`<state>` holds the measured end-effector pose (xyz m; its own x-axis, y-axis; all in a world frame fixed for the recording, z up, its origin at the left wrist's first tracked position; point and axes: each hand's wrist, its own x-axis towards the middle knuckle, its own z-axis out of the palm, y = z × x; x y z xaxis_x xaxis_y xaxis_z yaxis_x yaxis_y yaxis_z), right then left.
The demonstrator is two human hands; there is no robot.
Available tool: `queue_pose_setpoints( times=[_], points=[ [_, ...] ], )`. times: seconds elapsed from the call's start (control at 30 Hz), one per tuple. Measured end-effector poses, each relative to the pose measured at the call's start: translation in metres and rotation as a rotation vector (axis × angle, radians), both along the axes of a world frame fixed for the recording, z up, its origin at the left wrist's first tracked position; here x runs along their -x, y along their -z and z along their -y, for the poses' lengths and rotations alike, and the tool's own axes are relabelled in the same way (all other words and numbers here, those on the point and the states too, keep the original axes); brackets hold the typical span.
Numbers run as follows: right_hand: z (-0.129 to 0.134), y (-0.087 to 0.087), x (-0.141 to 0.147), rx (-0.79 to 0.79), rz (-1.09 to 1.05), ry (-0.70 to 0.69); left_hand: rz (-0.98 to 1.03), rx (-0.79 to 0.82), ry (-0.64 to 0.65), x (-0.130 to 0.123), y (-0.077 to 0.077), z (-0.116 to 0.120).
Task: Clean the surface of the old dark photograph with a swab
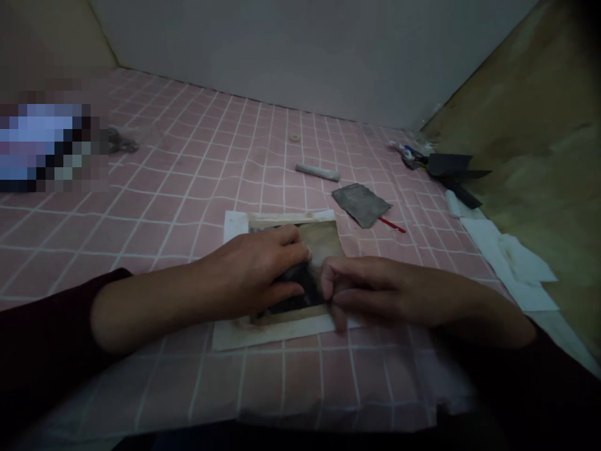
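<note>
My left hand [251,272] lies across the left half of a stained old photograph [323,241], palm down with the fingers together and slightly curved, pressing on the print. My right hand [375,285] comes in from the other side, its fingers curled and bunched, with the fingertips [326,282] on the print's right part, close to my left fingers. I cannot tell whether those right fingers are pinching anything or only resting there. Between my hands, a dark patch of the picture shows, while its upper right is a pale, brownish tone. The photograph lies on a larger white paper sheet [277,333], which shows around its edges, and both sit on a pink mat with a white grid [188,188]. Above the photograph and a little to the right lies a worn grey flat piece [361,205], with a thin red-handled tool [392,225] partly tucked under its lower corner. Farther up are a grey stick [318,172] and a small pale ring [295,137]. Toward the right edge of the mat are dark sheets, possibly abrasive paper [451,166], beside a small cluster of tubes [408,153]. Below them, white paper towels [511,263] lie in loose layers. A crumpled dark bit of plastic [122,141] sits far to the left, beside a blurred object [47,147].
</note>
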<state>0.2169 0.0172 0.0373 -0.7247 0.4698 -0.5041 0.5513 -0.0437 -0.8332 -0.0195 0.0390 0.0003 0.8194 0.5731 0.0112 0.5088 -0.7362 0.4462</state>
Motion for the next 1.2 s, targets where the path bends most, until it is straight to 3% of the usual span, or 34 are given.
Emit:
queue_pose_setpoints(
  times=[0.13, 0.3, 0.5, 0.7, 0.9, 1.07, 1.2],
  points=[
    [-0.002, 0.001, -0.005, -0.051, 0.048, 0.051, 0.005, -0.005, -0.003, 0.0, 0.0, 0.001],
    [0.002, 0.007, 0.009, 0.05, -0.038, 0.081, 0.01, -0.004, 0.002, 0.001, 0.0, 0.001],
    [-0.001, 0.003, 0.0, -0.102, 0.084, 0.055, 0.008, -0.011, 0.003, 0.0, 0.001, 0.001],
    [0.002, 0.009, 0.006, 0.124, -0.1, 0.112, 0.004, 0.002, -0.006, 0.001, 0.0, 0.001],
    [-0.002, 0.005, -0.003, 0.077, 0.015, 0.166, 0.005, -0.008, 0.001, 0.0, 0.0, 0.001],
    [0.001, 0.01, 0.007, 0.177, -0.086, 0.123, -0.001, 0.009, -0.009, -0.001, 0.0, 0.0],
    [-0.001, 0.006, -0.001, 0.046, 0.024, 0.107, -0.004, -0.001, -0.001, 0.0, 0.0, 0.001]
  ],
)
